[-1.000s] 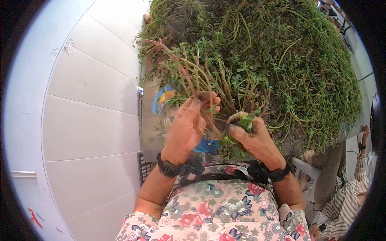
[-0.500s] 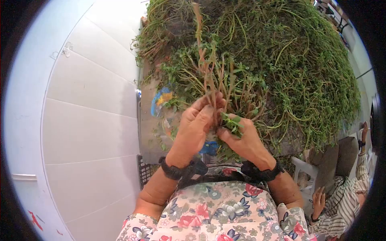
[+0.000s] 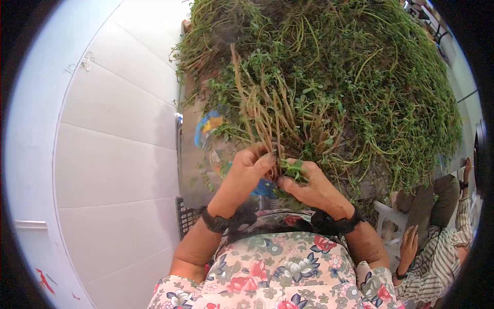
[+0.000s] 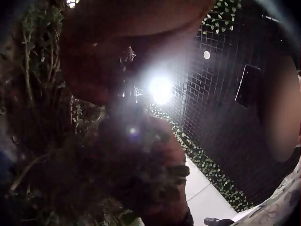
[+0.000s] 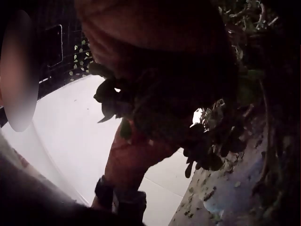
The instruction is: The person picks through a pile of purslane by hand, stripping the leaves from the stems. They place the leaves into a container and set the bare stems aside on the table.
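Observation:
In the head view the left hand (image 3: pixel 247 167) pinches the lower ends of several long pinkish stems (image 3: pixel 265 123), which point up and away over the table. Close beside it, the right hand (image 3: pixel 311 185) has its fingers curled round a small leafy green sprig (image 3: pixel 294 171). The fingertips of both hands nearly meet; whether they touch is hidden by stems. Both wrist views are dark; dark leaves (image 5: pixel 110 96) poke out from under the right hand in the right wrist view.
A large heap of green plants (image 3: pixel 370 92) covers most of the table (image 3: pixel 193 175). Blue and yellow plastic (image 3: pixel 208 125) lies at its left side. A black crate (image 3: pixel 185 216) stands at lower left, and another person in a striped shirt (image 3: pixel 437 257) sits at right.
The left hand has moved right and toward the body, bringing its stems along. The right hand has shifted left and slightly nearer the body, with the sprig still in its fingers.

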Motion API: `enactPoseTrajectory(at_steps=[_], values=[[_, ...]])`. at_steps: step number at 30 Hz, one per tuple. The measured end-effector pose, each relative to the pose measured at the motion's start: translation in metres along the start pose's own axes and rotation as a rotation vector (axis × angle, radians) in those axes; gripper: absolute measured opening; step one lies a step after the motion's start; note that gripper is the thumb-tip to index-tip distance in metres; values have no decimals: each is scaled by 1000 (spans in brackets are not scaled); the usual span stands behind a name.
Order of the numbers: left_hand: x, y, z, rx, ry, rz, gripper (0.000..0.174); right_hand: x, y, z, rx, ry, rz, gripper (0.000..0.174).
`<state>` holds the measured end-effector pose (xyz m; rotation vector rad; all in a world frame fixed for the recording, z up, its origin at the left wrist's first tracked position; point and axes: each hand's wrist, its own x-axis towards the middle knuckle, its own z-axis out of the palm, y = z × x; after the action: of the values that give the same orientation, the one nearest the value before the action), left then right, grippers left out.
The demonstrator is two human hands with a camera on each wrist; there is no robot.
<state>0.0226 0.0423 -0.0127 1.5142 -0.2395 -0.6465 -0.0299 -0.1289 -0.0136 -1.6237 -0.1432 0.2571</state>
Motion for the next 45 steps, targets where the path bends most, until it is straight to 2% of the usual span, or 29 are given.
enactPoseTrajectory(at_steps=[4,7,10,13,14,17,20,21,23,25,27,28,31,32,35,40,43,44,45], values=[[-2,1,0,4,25,-60,25,1,-2,0,-32,-49,42,26],[-2,-1,-4,50,35,-73,24,0,8,1,-102,-48,4,26],[-2,0,-2,-42,59,-42,25,-3,11,-2,46,67,-7,26],[-3,-1,-6,24,95,-28,26,-7,-10,-10,59,145,150,27],[-3,0,-5,-45,81,-52,25,-9,-10,-8,74,189,110,27],[-6,0,-11,-206,71,-100,24,-7,-10,-9,70,132,236,33],[-15,-9,-28,-258,118,-77,23,-11,8,-7,223,149,440,51],[-19,-9,-34,-287,149,-42,23,-11,9,-5,234,162,446,51],[-33,-8,-47,-349,262,18,22,-10,10,-2,255,184,460,50],[-51,-7,-68,-412,417,78,20,-5,18,2,20,121,245,49],[-75,-19,-93,-454,569,187,19,0,6,11,136,119,373,48],[-88,-27,-105,-472,646,239,19,2,7,13,73,67,316,44],[-130,-42,-138,-602,931,258,19,11,-2,25,156,-19,374,37],[-151,-55,-152,-648,913,242,18,15,0,29,151,-60,362,35],[-203,-95,-178,-767,1039,327,16,22,2,39,106,-142,317,31],[-253,-145,-206,-952,1279,356,18,31,-11,53,43,-199,273,29],[-263,-177,-219,-1059,1339,303,21,33,0,56,17,-234,231,28],[-271,-212,-236,-1154,1424,206,26,32,0,57,34,-219,242,28],[-268,-215,-233,-1159,1427,128,26,30,0,59,51,-202,252,28]])
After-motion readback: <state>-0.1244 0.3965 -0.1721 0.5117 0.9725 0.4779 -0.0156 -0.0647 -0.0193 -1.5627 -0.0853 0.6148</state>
